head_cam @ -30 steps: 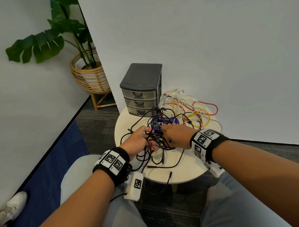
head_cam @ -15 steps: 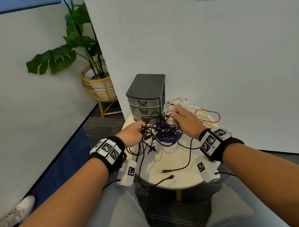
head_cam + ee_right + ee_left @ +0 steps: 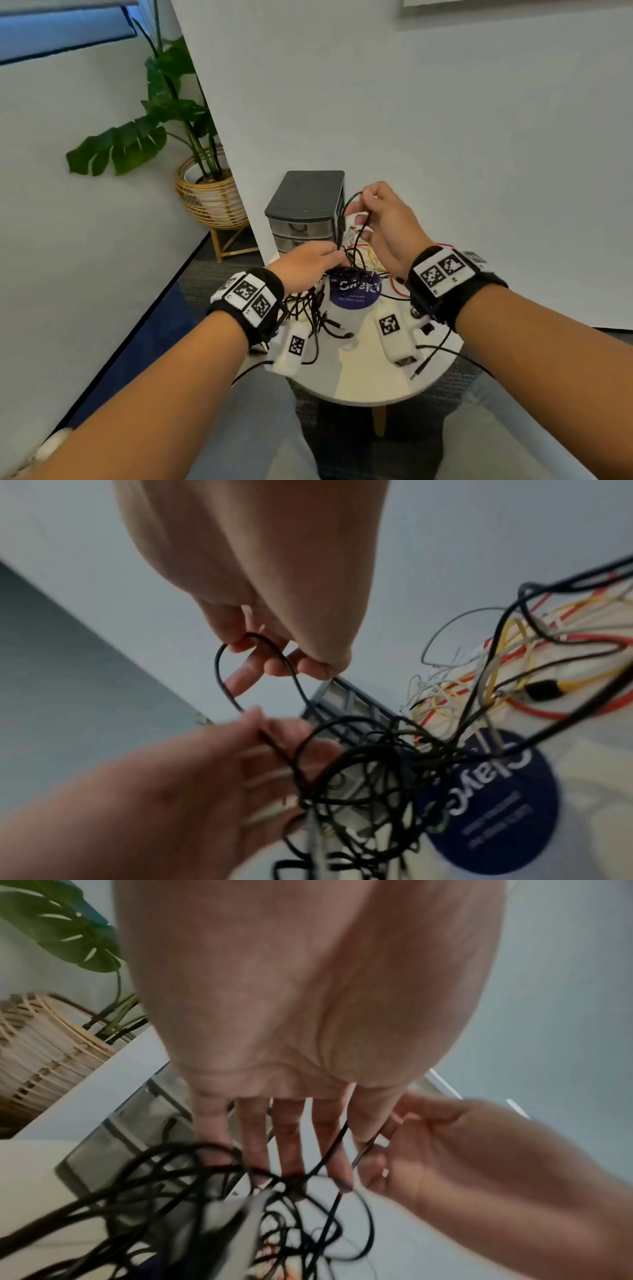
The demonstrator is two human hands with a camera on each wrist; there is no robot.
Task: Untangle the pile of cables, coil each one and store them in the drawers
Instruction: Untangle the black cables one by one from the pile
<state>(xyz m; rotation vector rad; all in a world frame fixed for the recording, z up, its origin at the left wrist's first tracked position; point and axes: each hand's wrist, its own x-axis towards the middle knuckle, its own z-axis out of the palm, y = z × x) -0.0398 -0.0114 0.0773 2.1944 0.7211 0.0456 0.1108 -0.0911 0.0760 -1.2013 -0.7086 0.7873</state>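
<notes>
**Black cable loop pinched above the tangle**

Black cable (image 3: 219, 669) arches in a narrow loop from the right hand (image 3: 387, 226), whose thumb and fingertips (image 3: 240, 639) pinch its top; the other fingers curl loosely beneath. Both legs of the loop drop to the left hand (image 3: 305, 263), held lower and just beside the right. There the fingers (image 3: 291, 1139) reach forward, slightly spread, with strands passing between them, and the thumb presses a strand against them at the knot; how tightly they close is blurred in both wrist views.

Below the left fingertips hangs the tangle of black cables (image 3: 318, 308), spilling down past the left wrist to the round white table (image 3: 359, 380), with loose plug ends lying on the tabletop. A dark blue round sticker (image 3: 354, 294) lies on the table under the knot. Behind the right hand, a separate heap of white, yellow and red cables (image 3: 507, 669) rests on the far side of the table. The grey drawer unit (image 3: 305, 205) stands at the table's back edge, its drawers closed, just beyond both hands. A potted plant in a wicker basket (image 3: 209, 198) stands on the floor to the left.
</notes>
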